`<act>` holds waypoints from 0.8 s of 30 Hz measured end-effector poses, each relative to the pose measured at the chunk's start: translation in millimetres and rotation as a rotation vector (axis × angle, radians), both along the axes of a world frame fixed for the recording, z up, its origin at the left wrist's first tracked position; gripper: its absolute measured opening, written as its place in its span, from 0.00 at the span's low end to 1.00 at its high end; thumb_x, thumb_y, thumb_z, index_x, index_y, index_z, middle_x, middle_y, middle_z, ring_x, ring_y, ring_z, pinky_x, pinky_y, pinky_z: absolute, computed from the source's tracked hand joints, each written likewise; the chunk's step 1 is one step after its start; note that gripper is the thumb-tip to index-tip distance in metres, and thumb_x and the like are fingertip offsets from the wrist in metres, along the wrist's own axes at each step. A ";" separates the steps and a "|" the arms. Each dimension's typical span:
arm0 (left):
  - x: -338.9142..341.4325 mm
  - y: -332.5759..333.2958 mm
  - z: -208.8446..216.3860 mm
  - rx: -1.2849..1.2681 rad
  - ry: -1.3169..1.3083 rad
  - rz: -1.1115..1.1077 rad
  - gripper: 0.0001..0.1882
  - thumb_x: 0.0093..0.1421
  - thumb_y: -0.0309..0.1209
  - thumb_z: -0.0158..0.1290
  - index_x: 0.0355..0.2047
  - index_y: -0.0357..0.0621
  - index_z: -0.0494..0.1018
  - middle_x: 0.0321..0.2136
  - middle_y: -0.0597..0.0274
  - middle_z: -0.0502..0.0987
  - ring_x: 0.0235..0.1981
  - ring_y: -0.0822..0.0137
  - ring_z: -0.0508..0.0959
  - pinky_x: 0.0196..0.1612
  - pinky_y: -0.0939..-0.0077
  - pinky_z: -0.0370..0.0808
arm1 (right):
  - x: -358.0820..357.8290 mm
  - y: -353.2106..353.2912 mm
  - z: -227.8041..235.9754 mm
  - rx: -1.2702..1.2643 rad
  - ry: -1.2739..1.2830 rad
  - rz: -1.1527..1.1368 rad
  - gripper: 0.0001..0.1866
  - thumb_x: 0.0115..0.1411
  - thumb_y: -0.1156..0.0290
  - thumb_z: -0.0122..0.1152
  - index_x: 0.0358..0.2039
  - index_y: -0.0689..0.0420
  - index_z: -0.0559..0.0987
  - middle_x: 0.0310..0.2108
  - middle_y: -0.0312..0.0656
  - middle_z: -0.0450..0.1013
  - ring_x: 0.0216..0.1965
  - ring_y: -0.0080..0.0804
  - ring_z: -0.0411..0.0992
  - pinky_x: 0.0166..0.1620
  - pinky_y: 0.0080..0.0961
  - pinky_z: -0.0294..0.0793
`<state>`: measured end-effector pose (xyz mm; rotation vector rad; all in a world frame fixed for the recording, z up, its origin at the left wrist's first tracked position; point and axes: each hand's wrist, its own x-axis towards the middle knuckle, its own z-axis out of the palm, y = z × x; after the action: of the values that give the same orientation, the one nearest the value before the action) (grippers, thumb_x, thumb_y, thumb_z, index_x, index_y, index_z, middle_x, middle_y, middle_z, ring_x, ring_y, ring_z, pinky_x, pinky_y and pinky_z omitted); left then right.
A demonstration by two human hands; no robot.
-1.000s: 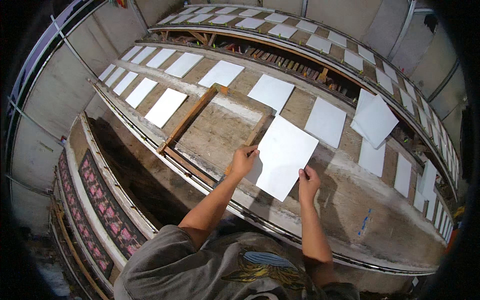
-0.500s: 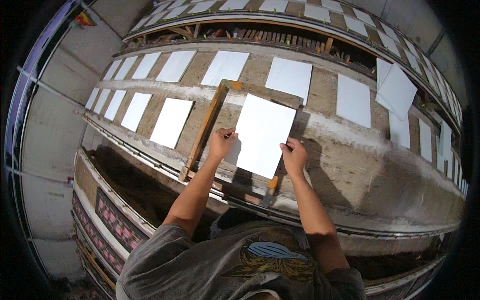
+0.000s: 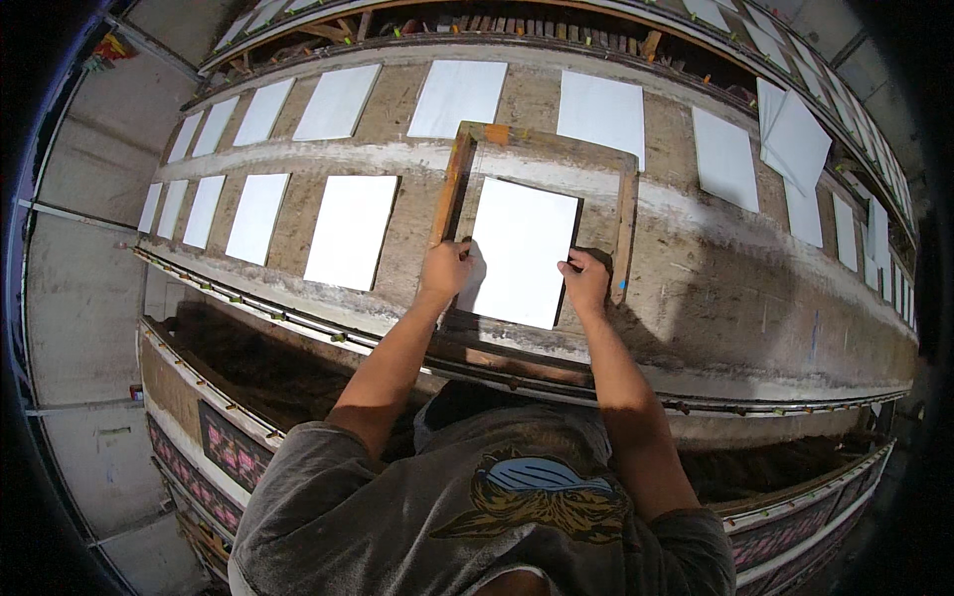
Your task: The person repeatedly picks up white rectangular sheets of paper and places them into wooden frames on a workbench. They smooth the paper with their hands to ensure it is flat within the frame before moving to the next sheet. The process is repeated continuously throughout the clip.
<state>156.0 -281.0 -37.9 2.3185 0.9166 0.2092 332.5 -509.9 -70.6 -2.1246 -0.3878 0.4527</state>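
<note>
A blank white rectangular sheet lies low over the long table, inside a wooden frame. My left hand is closed at its left edge, with thumb and fingertips pinched together. On the opposite edge my right hand pinches the sheet between thumb and fingers. A thin dark shadow runs along the sheet's right side; whether it fully touches the surface I cannot tell. The frame's near bar is partly hidden by the sheet and my arms.
More white sheets lie in two rows along the table. Several overlapping sheets stand tilted at the right. A rail with small clips follows the near edge. Beyond is another long table with more sheets.
Both hands have lowered the sheet, and it now sits squarer within the frame, where before it was raised and tilted. The view has shifted a little.
</note>
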 end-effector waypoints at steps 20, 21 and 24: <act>-1.1 -2.2 7.0 0.057 0.207 0.002 0.13 0.56 0.31 0.64 0.38 0.34 0.82 0.35 0.39 0.83 0.40 0.43 0.84 0.46 0.55 0.82 | -13.7 10.8 -7.9 -0.034 -0.005 0.014 0.23 0.54 0.68 0.74 0.50 0.63 0.83 0.44 0.55 0.81 0.47 0.47 0.81 0.51 0.38 0.78; -0.9 -3.0 9.2 0.052 0.225 0.007 0.13 0.56 0.31 0.64 0.37 0.34 0.82 0.35 0.38 0.83 0.40 0.42 0.84 0.46 0.54 0.82 | -14.2 10.6 -7.8 -0.033 -0.001 0.015 0.23 0.54 0.68 0.73 0.50 0.63 0.83 0.44 0.56 0.81 0.47 0.48 0.81 0.51 0.38 0.79; -1.3 -3.4 10.4 0.064 0.252 0.000 0.12 0.57 0.32 0.64 0.37 0.34 0.82 0.35 0.39 0.83 0.40 0.42 0.84 0.46 0.54 0.82 | -15.3 10.4 -13.2 0.018 -0.010 0.022 0.23 0.54 0.68 0.73 0.49 0.63 0.83 0.43 0.56 0.81 0.45 0.48 0.82 0.49 0.38 0.79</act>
<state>154.7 -284.5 -27.5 2.4417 1.0452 -0.0566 317.3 -499.5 -83.8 -2.1081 -0.4193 0.4501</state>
